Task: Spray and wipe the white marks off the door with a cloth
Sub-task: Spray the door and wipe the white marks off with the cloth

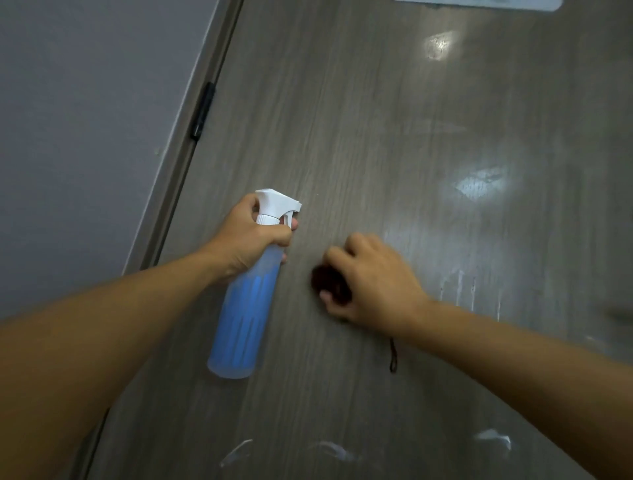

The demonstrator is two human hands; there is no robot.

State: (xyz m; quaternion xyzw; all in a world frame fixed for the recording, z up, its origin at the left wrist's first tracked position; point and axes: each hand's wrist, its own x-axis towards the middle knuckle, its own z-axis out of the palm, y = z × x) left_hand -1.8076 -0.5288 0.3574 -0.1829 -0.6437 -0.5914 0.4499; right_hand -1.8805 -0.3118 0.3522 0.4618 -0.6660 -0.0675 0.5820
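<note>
The grey wood-grain door (pixel 359 120) fills most of the view. My left hand (pixel 250 240) grips the neck of a spray bottle (pixel 243 315) with blue liquid and a white trigger head, held near the door. My right hand (pixel 370 281) holds a bunched dark brown cloth (pixel 330 282) against the door; a thin dark loop hangs below the wrist. White marks (pixel 493 438) streak the lower door, and wet drips (pixel 469 291) run down right of the cloth. The right hand is blurred.
The door frame (pixel 191 144) runs diagonally at the left, with a black hinge (pixel 202 111) on it. A grey wall (pixel 85 120) lies beyond the frame. A pale plate (pixel 479 3) sits at the door's top edge. Light glares off wet patches on the door.
</note>
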